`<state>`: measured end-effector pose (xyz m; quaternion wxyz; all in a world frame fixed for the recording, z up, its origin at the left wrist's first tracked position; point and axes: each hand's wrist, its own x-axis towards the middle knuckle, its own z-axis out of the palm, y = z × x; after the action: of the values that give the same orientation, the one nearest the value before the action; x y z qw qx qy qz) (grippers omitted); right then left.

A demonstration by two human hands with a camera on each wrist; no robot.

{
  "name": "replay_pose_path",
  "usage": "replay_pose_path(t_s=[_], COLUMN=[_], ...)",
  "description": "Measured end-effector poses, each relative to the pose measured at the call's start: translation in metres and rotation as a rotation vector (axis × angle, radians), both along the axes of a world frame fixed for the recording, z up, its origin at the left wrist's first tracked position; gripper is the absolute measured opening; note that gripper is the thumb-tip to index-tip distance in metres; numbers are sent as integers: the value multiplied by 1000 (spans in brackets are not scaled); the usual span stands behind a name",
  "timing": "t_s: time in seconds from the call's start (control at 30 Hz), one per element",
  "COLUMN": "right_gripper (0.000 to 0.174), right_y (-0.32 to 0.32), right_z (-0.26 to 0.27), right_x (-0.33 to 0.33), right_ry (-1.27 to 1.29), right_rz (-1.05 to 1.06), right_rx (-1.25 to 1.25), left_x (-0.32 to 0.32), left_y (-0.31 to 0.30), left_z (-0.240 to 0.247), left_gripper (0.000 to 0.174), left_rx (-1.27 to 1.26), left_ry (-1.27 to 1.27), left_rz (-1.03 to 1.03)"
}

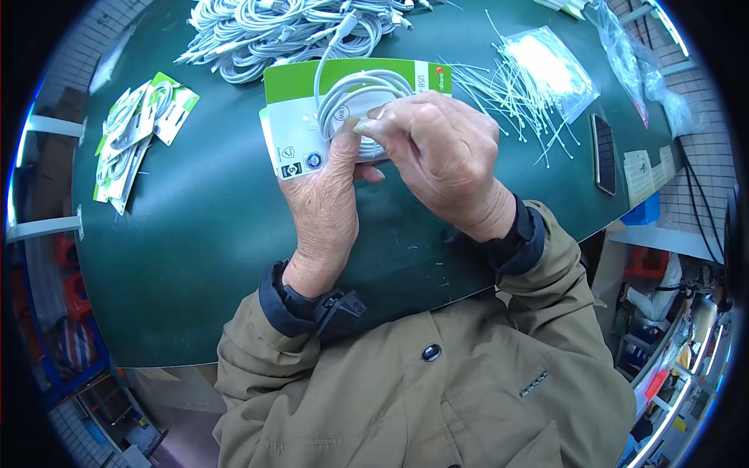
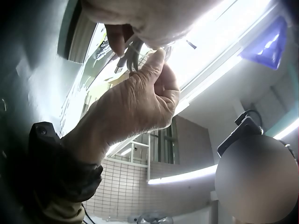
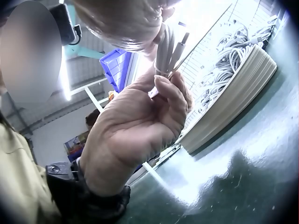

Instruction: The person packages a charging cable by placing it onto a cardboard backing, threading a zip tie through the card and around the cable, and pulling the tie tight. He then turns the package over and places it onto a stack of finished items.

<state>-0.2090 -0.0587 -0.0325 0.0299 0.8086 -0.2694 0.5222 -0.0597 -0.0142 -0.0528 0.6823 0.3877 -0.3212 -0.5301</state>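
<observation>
A coiled white USB cable [image 1: 335, 100] is held in my left hand [image 1: 321, 210], thumb on the near side and fingers behind. In the right wrist view, a thin white tie [image 3: 162, 73] circles the coil [image 3: 164, 49] at the left fingertips, and a plug [image 3: 181, 45] sticks out. My right hand [image 1: 449, 152] is bent over the coil, thumb and forefinger pinching at the tie, close against the left thumb tip. The tie's ends are hidden by the fingers. Beneath the coil lies a stack of green-and-white cards [image 3: 233, 105].
Behind the cards is a heap of white cables [image 1: 273, 31]. Loose white ties [image 1: 499, 86] lie at right by a clear plastic bag [image 1: 550, 70], with a phone [image 1: 603, 154] beyond. Carded cables [image 1: 125, 129] sit at left on the green table [image 1: 179, 257].
</observation>
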Motion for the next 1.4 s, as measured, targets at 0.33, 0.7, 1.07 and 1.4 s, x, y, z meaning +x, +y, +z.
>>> replay_pose_path(t_s=[0.33, 0.7, 1.07, 1.4], right_gripper=[37, 38, 38, 39], right_y=[-8, -2, 5, 1], right_z=[6, 9, 13, 4], right_x=[-2, -4, -7, -5], right_ry=[122, 163, 101, -13], right_rz=[22, 115, 239, 201], right_rx=[-98, -95, -57, -71], left_x=[4, 4, 10, 9], left_y=[-2, -1, 2, 0], left_z=[5, -1, 10, 10], left_gripper=[31, 29, 40, 28], left_rx=[27, 24, -43, -22], left_ry=[39, 34, 11, 24], left_rz=[40, 47, 13, 91])
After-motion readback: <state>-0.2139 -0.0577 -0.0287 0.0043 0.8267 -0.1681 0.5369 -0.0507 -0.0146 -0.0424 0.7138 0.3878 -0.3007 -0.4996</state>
